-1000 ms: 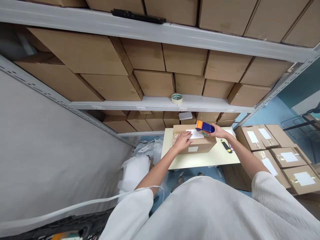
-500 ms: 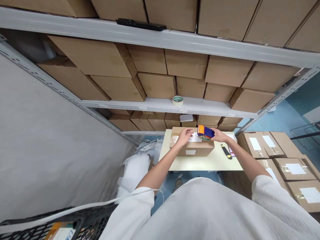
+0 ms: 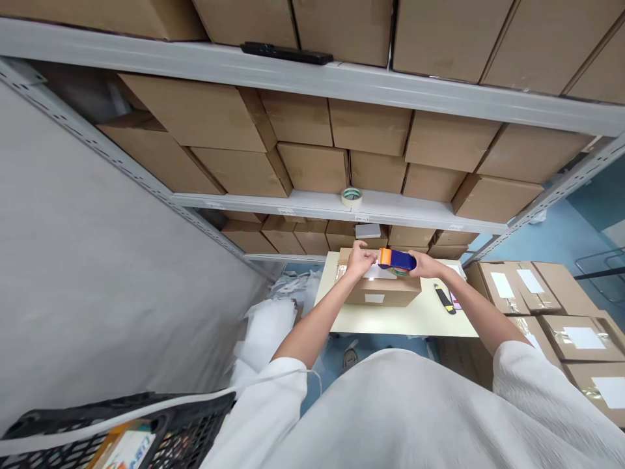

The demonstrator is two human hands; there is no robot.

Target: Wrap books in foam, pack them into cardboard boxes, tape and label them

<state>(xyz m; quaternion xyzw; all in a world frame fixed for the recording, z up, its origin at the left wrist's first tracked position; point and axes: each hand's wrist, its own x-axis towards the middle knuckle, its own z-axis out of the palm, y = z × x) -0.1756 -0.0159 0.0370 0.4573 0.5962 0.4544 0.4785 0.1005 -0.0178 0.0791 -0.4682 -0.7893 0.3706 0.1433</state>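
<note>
Tape gun (image 3: 397, 260), blue with an orange end, is held tight in the right hand (image 3: 430, 265). It sits just above the top of a brown cardboard box (image 3: 381, 294), with its roll of tape near the box. The left hand (image 3: 360, 260) is on the far side of the tape gun, up on the box top, and it is not holding the tape gun. I cannot tell if it is gripping anything. The box sits on a pale yellow table (image 3: 390, 322). It has a white label (image 3: 378, 272) on top, a small white label (image 3: 374, 298) on the front, and shiny clear tape (image 3: 340, 271) at one corner.

A yellow and black box cutter (image 3: 444, 299) lies on the table, right of the box. More taped boxes (image 3: 540, 306) with white labels sit past the table on the right. Up on a metal shelf (image 3: 312, 203) is a roll of tape (image 3: 351, 197), with brown boxes all around. A black basket (image 3: 122, 433) is at the bottom left.
</note>
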